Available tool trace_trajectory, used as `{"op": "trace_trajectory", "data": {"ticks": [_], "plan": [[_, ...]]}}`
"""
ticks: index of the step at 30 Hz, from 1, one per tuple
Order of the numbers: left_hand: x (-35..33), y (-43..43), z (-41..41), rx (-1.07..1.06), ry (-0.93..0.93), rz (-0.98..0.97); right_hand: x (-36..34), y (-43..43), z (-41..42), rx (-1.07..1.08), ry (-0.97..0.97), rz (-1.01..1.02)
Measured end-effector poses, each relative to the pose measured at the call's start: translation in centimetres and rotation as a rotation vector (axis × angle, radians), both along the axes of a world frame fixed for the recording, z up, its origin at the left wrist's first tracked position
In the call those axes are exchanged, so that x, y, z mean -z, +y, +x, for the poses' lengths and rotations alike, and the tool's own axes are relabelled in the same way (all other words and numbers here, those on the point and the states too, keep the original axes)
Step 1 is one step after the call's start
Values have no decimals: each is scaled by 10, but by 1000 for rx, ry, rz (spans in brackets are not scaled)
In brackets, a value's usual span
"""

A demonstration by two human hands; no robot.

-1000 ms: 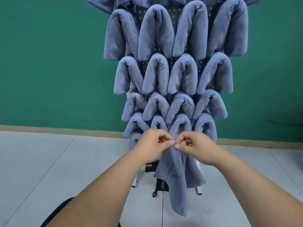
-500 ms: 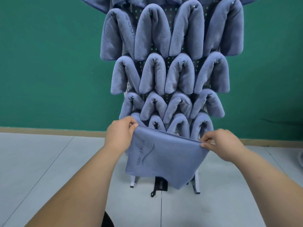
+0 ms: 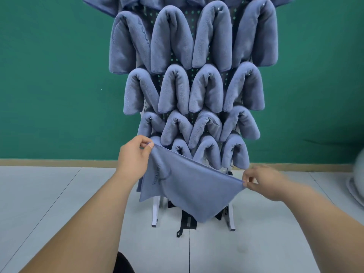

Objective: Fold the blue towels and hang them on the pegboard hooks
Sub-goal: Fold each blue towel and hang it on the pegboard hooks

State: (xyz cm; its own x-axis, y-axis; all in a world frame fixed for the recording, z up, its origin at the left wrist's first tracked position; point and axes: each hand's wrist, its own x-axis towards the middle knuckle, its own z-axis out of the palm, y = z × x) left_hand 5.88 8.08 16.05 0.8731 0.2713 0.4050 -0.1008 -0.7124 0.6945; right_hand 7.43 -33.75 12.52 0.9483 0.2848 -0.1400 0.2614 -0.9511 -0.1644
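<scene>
Towel (image 3: 189, 186), blue, hangs spread in the air between two bare hands, just in front of the lowest rows of the pegboard (image 3: 187, 22). The left hand (image 3: 134, 156) holds one upper corner high, its fingers (image 3: 146, 144) pinching the hem; the right hand (image 3: 262, 180) holds the opposite corner lower and further right, thumb and forefinger pressed together on the cloth. The top edge therefore runs taut and sloping down to the right, while the slack body drops to a point near the stand's white legs (image 3: 155, 213). A printed logo shows on the left part of the cloth.

Judgement: the cloth is stretched by its corners so it lies flat and the edges can be matched for a fold; folding is not yet done.

Behind it, the hung towels (image 3: 212, 85) fill the board in rows, each doubled over a hook like an arch. Whether any hook at the bottom is free cannot be told, since the held cloth covers that area. The board stands on a pale floor (image 3: 59, 203) against a green wall (image 3: 49, 75).
</scene>
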Motion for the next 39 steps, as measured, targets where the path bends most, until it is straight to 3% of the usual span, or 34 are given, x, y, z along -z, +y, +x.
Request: {"op": "trace_trajectory", "data": {"ticks": [3, 10, 14, 18, 21, 25, 26, 28, 32, 34, 36, 39], "plan": [[0, -1, -3, 25, 65, 28, -8, -4, -3, 131, -156, -23], [11, -6, -5, 165, 191, 323, -30, -21, -6, 370, -437, 76], [16, -9, -5, 147, 200, 380, -38, -21, -12, 389, -595, 167], [16, -10, -6, 130, 181, 439, -36, -21, -13, 236, -717, 180], [17, -9, -6, 61, 183, 493, -37, -18, -15, 172, -675, 233], [18, -2, -6, -48, 227, 456, -55, -16, -27, 244, -298, 725], [19, 0, -6, -67, 228, 446, -58, -17, -29, 247, -260, 771], [17, -1, -7, -80, 222, 449, -60, -20, -31, 260, -295, 700], [16, -10, -8, -92, 223, 503, -52, -18, -25, 246, -528, 330], [14, -14, -8, -102, 203, 421, -49, -15, -22, 255, -556, 325], [12, -15, -5, -85, 193, 169, -46, -13, -20, 292, -511, 454], [4, -17, -1, -27, 215, -405, -50, -9, -19, 398, -298, 934]]}}
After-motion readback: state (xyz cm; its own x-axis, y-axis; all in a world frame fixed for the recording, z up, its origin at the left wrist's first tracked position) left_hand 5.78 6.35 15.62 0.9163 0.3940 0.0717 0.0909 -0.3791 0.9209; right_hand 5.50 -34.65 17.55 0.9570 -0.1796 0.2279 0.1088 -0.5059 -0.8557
